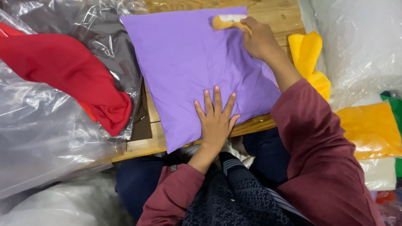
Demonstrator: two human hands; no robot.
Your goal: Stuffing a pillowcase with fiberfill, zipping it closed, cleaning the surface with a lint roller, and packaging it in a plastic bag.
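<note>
Purple cushion cover (197, 71) lies flat on the wooden table (268, 16); left hand (215, 121) presses it, fingers spread open. Right hand (257, 39) grips an orange-handled brush (228, 21) at the far corner. Best kept pinned taut, with even strokes.

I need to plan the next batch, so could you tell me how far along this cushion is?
Done: the purple cushion lies flat on the wooden table. In hand: the left hand presses its near edge; the right hand holds a lint roller at its far corner. Left: not visible.
</note>
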